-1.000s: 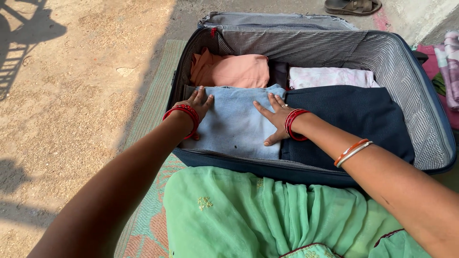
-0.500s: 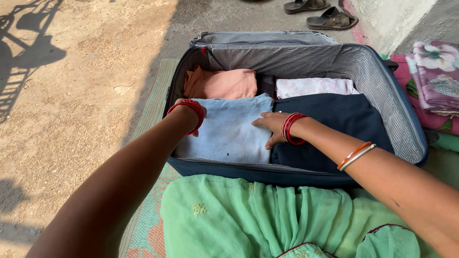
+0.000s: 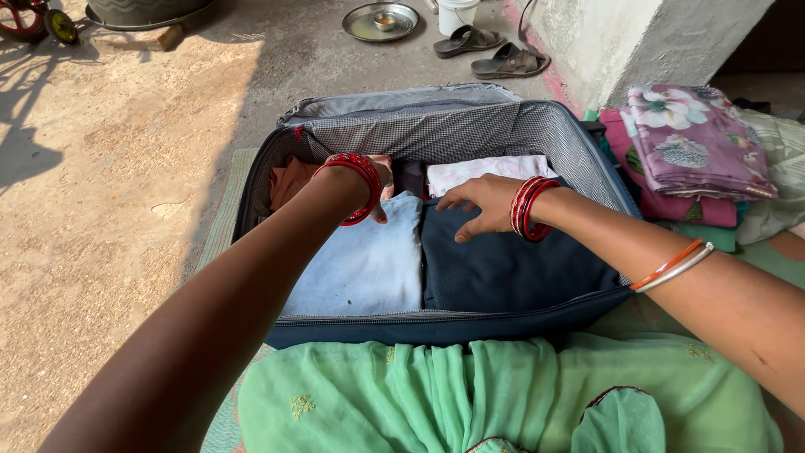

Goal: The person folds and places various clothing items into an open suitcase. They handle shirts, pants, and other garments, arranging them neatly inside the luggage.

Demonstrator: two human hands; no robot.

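While both hands hang over the open suitcase [image 3: 587, 159], neither one is gripping anything. The left hand [image 3: 377, 180] is raised over the far end of the light blue folded cloth [image 3: 365, 264]; its wrist with red bangles hides most of the fingers, so I cannot tell if they are spread or closed, only that the thumb points down to the cloth. The right hand [image 3: 478, 201] is flat, fingers [image 3: 449, 201] slightly apart and stretched to the left, with the tips above the seam where the blue cloth meets the dark navy folded garment [image 3: 511, 268]. Just beyond these fingertips lies a white folded cloth [image 3: 486, 170], and beyond the left hand a peach cloth [image 3: 289, 180] shows a little.

My judgement is that the step in hand is settling the folded pieces side by side. To do it well, the palms should press flat and even, not pinch, so that the folds do not open, and the edges under the fingertips should be pushed down into the gap, not over the neighbour. To the right of the right wrist, outside the case, a pile of flowered fabrics [image 3: 688, 143] is lying.
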